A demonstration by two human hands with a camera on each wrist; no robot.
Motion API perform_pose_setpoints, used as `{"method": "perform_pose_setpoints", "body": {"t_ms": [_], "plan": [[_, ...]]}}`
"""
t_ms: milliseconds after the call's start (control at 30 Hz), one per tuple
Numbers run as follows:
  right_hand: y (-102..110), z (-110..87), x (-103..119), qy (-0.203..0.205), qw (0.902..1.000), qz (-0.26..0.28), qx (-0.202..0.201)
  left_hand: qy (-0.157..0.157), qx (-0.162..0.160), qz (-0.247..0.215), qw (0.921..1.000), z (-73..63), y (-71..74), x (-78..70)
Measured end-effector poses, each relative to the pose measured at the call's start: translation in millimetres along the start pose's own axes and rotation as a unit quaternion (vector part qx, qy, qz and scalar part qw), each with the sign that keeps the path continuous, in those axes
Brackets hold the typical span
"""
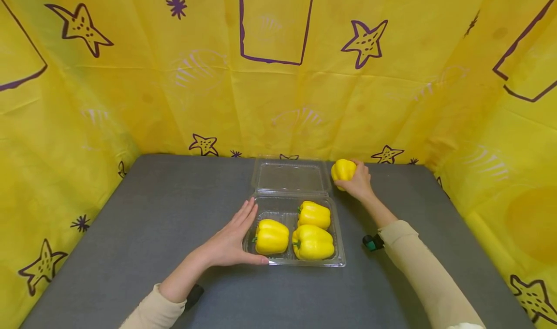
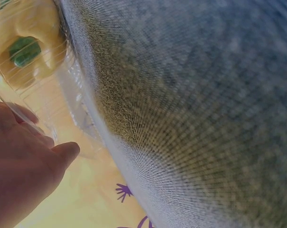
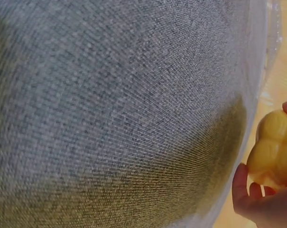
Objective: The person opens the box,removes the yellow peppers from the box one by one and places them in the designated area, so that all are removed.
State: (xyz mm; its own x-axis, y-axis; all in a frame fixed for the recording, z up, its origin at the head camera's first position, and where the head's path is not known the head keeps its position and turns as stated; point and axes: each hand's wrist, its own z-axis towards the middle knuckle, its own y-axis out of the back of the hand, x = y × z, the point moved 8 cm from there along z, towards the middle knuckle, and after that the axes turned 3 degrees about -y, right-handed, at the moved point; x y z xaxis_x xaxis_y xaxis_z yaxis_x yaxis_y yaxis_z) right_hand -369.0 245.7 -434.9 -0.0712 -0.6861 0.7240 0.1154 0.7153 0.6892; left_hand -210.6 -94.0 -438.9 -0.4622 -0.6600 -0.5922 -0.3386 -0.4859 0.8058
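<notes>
A clear plastic clamshell container [image 1: 339,242] stands with its lid [image 1: 289,176] folded back. Inside sit three yellow bell peppers: one on the left [image 1: 271,237], one at the back right [image 1: 315,216] and one at the front right [image 1: 313,243]. The left hand [image 1: 232,237] rests against the container's left side, fingers fairly straight, thumb along the front edge. Beyond the container's back right, the right hand [image 1: 359,181] grips another yellow bell pepper [image 1: 343,170]. That pepper [image 3: 274,149] also shows in the right wrist view, between thumb and fingers.
A dark grey cloth [image 1: 130,232] covers the table. Yellow curtains [image 1: 209,92] with purple starfish drawings hang behind it and on both sides. The open lid lies near the back edge. A dark band with a green part [image 1: 371,242] is at the right wrist.
</notes>
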Motion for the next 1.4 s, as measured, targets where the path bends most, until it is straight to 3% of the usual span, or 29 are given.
{"method": "perform_pose_setpoints", "body": {"t_ms": [700, 1400], "plan": [[-11.3, 1.7, -7.8, 0.009, 0.9992, -0.038, 0.013, 0.011, 0.009, 0.001, 0.9999, 0.7, -2.3, 1.5], [-9.7, -2.6, -5.3, 0.004, 0.9992, -0.035, 0.018, 0.014, 0.01, 0.002, 0.9999, 1.2, -1.7, 3.5]]}}
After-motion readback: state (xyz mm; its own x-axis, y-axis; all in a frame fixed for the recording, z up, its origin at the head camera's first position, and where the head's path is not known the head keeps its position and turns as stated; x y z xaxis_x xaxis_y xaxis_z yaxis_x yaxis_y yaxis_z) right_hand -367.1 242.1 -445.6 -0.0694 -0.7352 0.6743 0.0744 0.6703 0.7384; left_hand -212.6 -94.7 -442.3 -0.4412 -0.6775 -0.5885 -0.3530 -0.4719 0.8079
